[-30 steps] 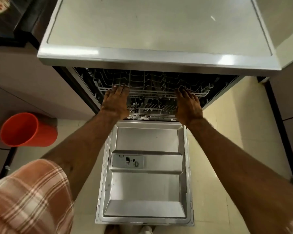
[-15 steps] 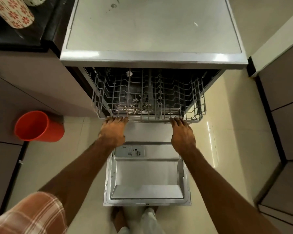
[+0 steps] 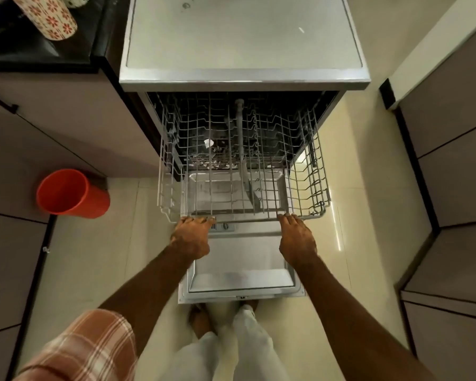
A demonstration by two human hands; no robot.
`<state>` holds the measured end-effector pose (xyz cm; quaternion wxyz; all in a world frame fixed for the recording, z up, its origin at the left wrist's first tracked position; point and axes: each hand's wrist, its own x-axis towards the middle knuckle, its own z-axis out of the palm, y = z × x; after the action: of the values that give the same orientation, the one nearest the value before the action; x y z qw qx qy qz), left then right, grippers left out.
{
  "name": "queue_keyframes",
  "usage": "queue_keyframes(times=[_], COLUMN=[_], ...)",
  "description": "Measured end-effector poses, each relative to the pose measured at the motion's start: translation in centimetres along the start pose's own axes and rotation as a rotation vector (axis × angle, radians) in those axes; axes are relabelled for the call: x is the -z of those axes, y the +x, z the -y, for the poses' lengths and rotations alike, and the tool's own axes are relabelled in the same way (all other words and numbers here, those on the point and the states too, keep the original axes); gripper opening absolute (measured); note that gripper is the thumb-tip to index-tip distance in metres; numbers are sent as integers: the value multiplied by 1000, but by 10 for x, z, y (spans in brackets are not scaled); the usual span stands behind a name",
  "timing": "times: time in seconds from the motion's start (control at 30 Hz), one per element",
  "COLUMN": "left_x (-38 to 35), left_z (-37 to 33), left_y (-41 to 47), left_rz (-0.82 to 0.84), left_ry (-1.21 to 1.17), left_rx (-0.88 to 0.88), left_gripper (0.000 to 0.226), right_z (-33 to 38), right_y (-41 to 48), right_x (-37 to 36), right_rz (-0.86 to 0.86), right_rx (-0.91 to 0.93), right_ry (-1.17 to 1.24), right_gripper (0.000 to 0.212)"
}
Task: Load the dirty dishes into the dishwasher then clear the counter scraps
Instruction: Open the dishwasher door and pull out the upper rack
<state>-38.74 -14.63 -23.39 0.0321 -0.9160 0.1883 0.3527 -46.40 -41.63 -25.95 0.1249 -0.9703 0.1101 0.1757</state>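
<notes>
The dishwasher (image 3: 242, 75) stands open, its steel door (image 3: 242, 268) folded flat toward me. An empty grey wire rack (image 3: 311, 171) is pulled far out over the door. My left hand (image 3: 191, 237) grips the rack's front rail on its left side. My right hand (image 3: 297, 240) grips the same rail on its right side. Fingers of both hands curl over the wire. No dishes show in the rack. A small white scrap (image 3: 209, 143) lies deeper inside the machine.
An orange bucket (image 3: 69, 193) sits on the tiled floor to the left. A dark counter (image 3: 39, 48) at upper left carries a flower-patterned cup (image 3: 48, 16). Cabinets (image 3: 456, 133) line the right side. My feet (image 3: 223, 314) stand just behind the door's edge.
Both hands have pulled the wire rack out of the dishwasher toward me, from mostly inside to extended over the open door. My view has backed away and risen.
</notes>
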Motion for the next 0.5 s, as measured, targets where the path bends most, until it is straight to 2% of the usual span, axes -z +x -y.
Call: queue_keyframes(times=[0.27, 0.5], left_x=[-42, -64], left_z=[-16, -20], left_y=[-56, -86], left_rz=[126, 124], left_ry=[148, 78], left_rx=[-55, -46], left_gripper=[77, 93], right_z=[-5, -10], right_y=[-82, -98], right_x=[-12, -9], right_rz=[138, 319], right_rx=[-27, -27], right_ry=[-8, 56], right_gripper=[76, 81])
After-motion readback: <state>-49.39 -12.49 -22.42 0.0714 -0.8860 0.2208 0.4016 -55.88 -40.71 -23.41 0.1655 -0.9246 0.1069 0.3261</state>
